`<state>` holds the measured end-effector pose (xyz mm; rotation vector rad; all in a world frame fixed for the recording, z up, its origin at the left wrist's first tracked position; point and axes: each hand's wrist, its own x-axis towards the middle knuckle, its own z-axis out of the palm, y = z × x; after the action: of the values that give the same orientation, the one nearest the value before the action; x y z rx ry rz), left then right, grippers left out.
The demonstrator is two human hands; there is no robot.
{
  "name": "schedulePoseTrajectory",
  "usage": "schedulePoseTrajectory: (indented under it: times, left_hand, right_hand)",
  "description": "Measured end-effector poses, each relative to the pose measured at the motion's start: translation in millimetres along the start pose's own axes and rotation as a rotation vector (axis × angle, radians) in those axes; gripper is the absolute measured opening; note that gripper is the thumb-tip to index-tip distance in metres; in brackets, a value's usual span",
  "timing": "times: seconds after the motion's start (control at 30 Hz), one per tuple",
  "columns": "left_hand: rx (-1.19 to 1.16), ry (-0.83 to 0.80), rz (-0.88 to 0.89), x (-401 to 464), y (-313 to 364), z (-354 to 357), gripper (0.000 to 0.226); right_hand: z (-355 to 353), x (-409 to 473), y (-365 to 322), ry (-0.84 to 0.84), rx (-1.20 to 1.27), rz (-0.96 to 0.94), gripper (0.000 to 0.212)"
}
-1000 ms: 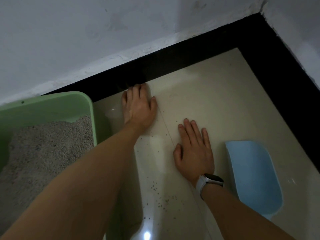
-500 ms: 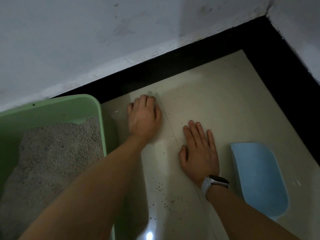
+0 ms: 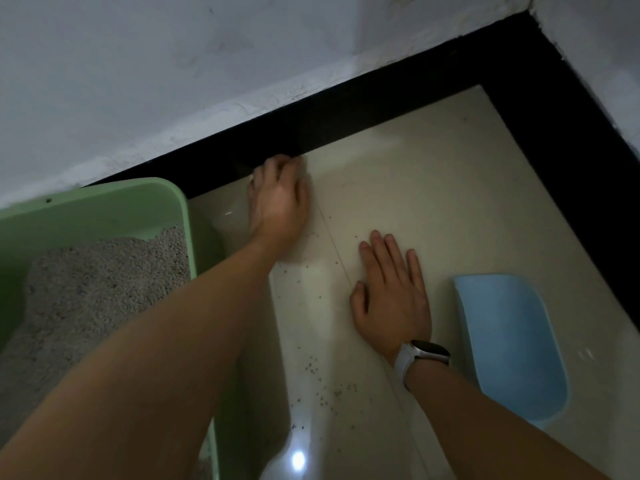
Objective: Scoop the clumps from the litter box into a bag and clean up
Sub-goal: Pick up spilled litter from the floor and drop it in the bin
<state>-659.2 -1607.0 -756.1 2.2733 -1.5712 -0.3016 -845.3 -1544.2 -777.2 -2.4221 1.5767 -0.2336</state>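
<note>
Two hands on the floor (image 3: 433, 188): right hand (image 3: 391, 292) flat, fingers straight; left hand (image 3: 280, 202) blurred, grip unclear. One green litter box (image 3: 173, 202), one blue scoop (image 3: 512, 348).

A dim room corner. A pale grey-white wall (image 3: 173, 71) fills the upper left of the frame, a second wall (image 3: 609, 46) the upper right. A black border strip (image 3: 398, 102) edges the glossy cream tile floor (image 3: 433, 202); a lamp glare (image 3: 298, 460) shines at bottom centre.
</note>
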Motion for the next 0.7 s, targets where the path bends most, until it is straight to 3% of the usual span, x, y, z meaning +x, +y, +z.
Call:
schedulePoseTrajectory:
  times: [0.13,0.37,0.57,0.7]
  left_hand:
    - [0.179,-0.201,0.123,-23,-2,12,0.066]
    - [0.154,-0.213,0.165,-110,19,21,0.063]
    - [-0.075,-0.144,0.13,-174,34,16,0.06]
    - [-0.155,0.084,-0.109,-189,35,11,0.045]
  right_hand:
    - [-1,0,0,0.0,0.011,-0.006,0.057]
    - [-3,0,0,-0.012,0.03,-0.016,0.054]
    - [-8,-3,1,-0.058,0.101,-0.029,0.058]
    - [-9,11,-3,-0.128,0.143,-0.188,0.062]
